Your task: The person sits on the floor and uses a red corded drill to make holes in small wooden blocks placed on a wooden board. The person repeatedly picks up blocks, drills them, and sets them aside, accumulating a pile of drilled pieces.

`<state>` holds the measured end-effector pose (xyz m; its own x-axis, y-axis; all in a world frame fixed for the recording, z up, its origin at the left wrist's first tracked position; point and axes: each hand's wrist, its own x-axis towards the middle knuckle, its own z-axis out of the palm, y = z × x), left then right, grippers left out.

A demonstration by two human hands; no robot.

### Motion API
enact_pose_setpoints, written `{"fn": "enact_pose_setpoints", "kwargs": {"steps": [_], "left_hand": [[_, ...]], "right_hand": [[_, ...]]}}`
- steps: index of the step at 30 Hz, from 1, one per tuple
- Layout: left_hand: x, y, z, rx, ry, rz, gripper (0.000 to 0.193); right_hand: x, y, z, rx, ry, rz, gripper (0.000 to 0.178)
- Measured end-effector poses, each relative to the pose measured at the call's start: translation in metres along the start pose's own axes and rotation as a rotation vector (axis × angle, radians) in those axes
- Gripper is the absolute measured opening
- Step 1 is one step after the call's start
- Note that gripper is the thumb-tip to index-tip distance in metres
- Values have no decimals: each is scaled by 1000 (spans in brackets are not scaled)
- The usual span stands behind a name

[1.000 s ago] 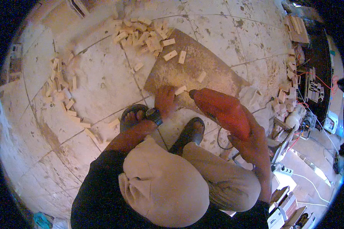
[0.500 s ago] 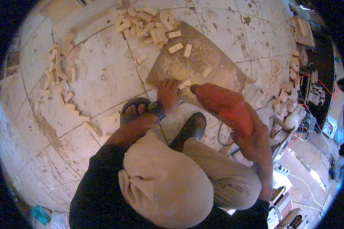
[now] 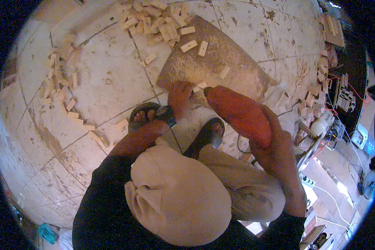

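A small pale wooden block (image 3: pixel 199 86) lies at the near edge of a brown board (image 3: pixel 221 54) dusted with sawdust. My left hand (image 3: pixel 180 99), with a dark watch on its wrist, grips the block's left end, fingers closed against it. My right hand (image 3: pixel 274 131) is wrapped round the rear of a red power drill (image 3: pixel 239 111); the drill hides most of its fingers. The dark chuck (image 3: pixel 207 90) is right at the block's right end, and no bit shows between them. Another wooden block (image 3: pixel 225 72) rests farther in on the board.
Many loose blocks (image 3: pixel 154 23) are heaped beyond the board, and a curved line of blocks (image 3: pixel 73 114) runs along the tiles at left. My sandalled feet (image 3: pixel 212 129) stand just nearer than the board. Wood pieces, cables and a power strip (image 3: pixel 307 181) lie at right.
The drill has come closer to the block; the bit that showed between chuck and block is now out of sight. My left hand keeps its hold, and the whole view has shifted slightly.
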<state>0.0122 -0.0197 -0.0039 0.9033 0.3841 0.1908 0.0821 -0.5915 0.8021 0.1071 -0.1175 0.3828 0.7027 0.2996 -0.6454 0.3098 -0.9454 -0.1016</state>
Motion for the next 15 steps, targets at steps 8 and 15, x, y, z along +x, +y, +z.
{"fn": "enact_pose_setpoints", "kwargs": {"steps": [8,15], "left_hand": [[2,1,-2,28,-10,-3,39],[0,-1,2,32,-63,-37,36]], "right_hand": [[13,-6,-5,-62,-48,-48,78],[12,-13,-1,-100,-34,-18,76]]}}
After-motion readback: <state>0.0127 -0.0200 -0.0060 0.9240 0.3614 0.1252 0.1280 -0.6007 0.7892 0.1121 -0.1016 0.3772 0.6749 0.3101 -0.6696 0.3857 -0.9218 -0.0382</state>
